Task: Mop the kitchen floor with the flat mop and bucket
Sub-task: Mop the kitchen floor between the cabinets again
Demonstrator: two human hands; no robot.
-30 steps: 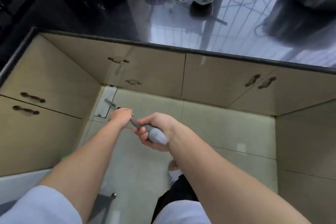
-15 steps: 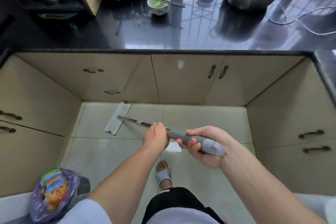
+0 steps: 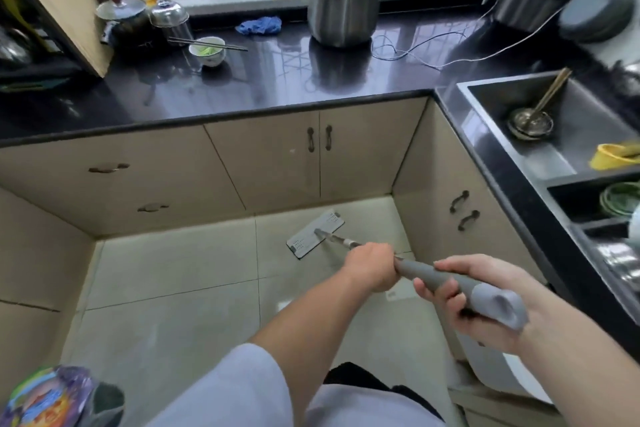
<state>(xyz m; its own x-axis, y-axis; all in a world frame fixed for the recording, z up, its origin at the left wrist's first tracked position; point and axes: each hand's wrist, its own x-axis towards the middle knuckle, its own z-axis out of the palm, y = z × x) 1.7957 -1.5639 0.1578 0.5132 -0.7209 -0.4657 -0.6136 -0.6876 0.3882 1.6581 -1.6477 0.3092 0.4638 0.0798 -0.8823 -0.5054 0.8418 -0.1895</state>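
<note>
Mopping stroke underway: my left hand [image 3: 372,269] is wrapped tight round the metal shaft, right hand [image 3: 464,295] closed on the grey rubbery handle [image 3: 460,284], w/ the flat mop head [image 3: 315,233] lying on the glossy pale floor tiles [image 3: 173,267] near the beige cabinets [image 3: 349,163]. Next, I reckon, drag it back twd me, keeping the thin rectangular pad flat. No bucket in view.

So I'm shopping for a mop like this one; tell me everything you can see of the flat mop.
The grey flat mop has a pale rectangular head with dotted ends, lying flat on the beige floor tiles near the right cabinet corner. A thin metal shaft widens into a thick grey plastic-looking grip with a hanging hole. The left hand grips lower, the right hand the grip's end.
</note>
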